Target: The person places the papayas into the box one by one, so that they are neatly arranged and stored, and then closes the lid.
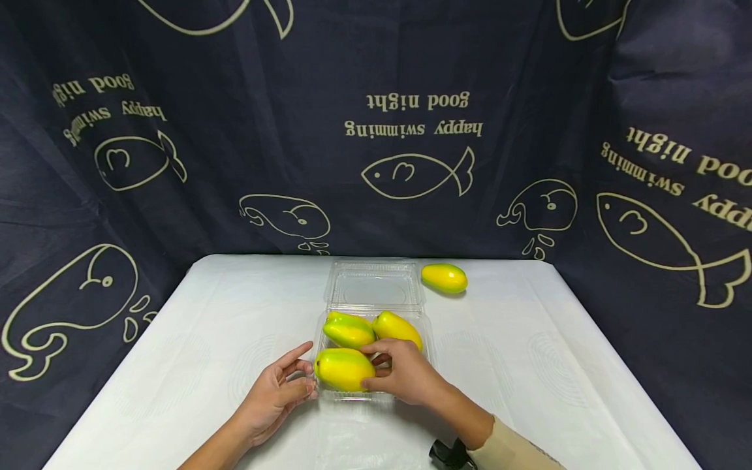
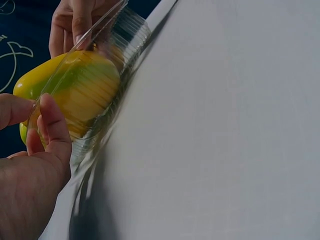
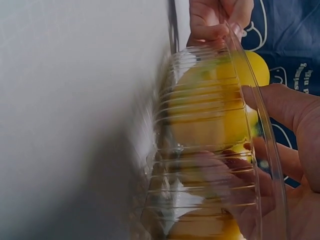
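The right hand [image 1: 405,372], fingers bent, grips the right end of the near fruit [image 1: 343,370], with the thumb on the near side and the fingers on the far side. The left hand [image 1: 279,391] pinches the left rim of the clear container [image 1: 352,395] between thumb and fingers. The near fruit lies lengthwise, left to right, in the near part of the container. Behind it, in the same container, are the far-left fruit [image 1: 349,331], green and yellow, and the far-right fruit [image 1: 398,328], mainly yellow. The lid [image 1: 375,287] lies folded open on the far side. A loose fruit [image 1: 444,279] rests on the white table [image 1: 529,365], just right of the lid. A dark printed curtain [image 1: 294,130] stands beyond.
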Tool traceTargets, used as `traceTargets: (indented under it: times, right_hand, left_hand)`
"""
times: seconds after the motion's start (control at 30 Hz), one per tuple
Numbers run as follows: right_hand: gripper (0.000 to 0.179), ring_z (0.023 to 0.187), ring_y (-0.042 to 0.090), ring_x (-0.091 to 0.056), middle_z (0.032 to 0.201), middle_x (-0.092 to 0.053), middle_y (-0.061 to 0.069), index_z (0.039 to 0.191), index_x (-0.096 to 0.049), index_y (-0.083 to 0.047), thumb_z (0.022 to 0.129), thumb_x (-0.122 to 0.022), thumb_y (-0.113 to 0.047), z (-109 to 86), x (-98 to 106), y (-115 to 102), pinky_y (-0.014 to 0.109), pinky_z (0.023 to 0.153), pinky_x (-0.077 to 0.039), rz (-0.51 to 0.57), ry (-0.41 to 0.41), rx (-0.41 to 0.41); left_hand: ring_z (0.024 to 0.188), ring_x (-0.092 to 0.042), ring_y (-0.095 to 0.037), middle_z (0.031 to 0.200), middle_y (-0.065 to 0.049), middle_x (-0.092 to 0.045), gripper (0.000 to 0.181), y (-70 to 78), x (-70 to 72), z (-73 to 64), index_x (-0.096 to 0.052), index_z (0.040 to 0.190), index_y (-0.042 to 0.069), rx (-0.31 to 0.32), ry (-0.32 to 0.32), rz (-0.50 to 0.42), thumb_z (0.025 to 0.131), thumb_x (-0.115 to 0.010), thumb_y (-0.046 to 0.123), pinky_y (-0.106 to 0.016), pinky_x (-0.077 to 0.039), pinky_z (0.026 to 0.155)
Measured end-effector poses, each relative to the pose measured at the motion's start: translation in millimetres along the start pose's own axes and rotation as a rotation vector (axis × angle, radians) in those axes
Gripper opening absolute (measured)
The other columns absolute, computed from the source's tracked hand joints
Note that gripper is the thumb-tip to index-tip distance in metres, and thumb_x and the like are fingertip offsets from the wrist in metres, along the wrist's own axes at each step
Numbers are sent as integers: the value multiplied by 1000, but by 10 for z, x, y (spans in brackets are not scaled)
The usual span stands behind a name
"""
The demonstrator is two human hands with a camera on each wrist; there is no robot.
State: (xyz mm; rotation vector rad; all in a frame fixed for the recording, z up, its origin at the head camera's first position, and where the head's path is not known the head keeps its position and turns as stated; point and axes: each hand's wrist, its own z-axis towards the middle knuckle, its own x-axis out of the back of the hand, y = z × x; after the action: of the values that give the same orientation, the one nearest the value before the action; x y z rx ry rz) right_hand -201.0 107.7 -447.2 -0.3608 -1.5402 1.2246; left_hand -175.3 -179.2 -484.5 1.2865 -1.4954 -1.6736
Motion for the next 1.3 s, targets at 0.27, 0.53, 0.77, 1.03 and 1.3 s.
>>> traceTargets:
  times: [0.27, 0.53, 0.77, 1.03, 1.3]
  right_hand:
    - [53, 105, 32, -72, 122, -69, 14, 128, -68, 1, 81, -88, -13, -18, 24, 7, 31, 83, -64, 23, -6, 16]
    - [49, 105, 31, -72, 121, -68, 14, 125, -69, 1, 81, -87, -11, -9, 2, 19, 28, 82, -64, 11, -9, 22]
    - [45, 103, 30, -73, 120, -71, 12, 122, -71, -3, 82, -87, -13, 7, -29, 8, 28, 81, -64, -8, 3, 31]
    - [45, 97, 27, -74, 118, -71, 11, 122, -71, -3, 82, -87, -16, 4, -34, -8, 23, 78, -63, -41, 11, 30]
    - [45, 96, 27, -74, 118, -72, 12, 121, -71, -3, 81, -88, -16, 0, -26, -2, 24, 77, -63, -48, 15, 27]
  left_hand:
    - [88, -63, -6, 115, -1, -48, 85, 2, -7, -2, -11, 163, 1, -1, 12, 3, 97, -64, -3, -24, -61, 86]
    - [89, -63, -6, 114, -1, -48, 85, -4, -8, 0, -11, 163, 1, -1, 17, 5, 97, -64, -3, -23, -61, 85]
    - [89, -63, -5, 117, -2, -48, 87, 4, -10, 2, -11, 163, 2, 9, 20, 4, 95, -66, -3, -24, -61, 86]
    - [88, -63, -5, 118, -2, -47, 86, 6, -8, 9, -12, 163, 3, 15, 13, 5, 95, -64, -4, -24, -61, 86]
    - [89, -63, -6, 116, -1, -48, 85, 8, -2, 14, -11, 163, 2, 12, 6, 11, 96, -64, -2, -24, -61, 86]
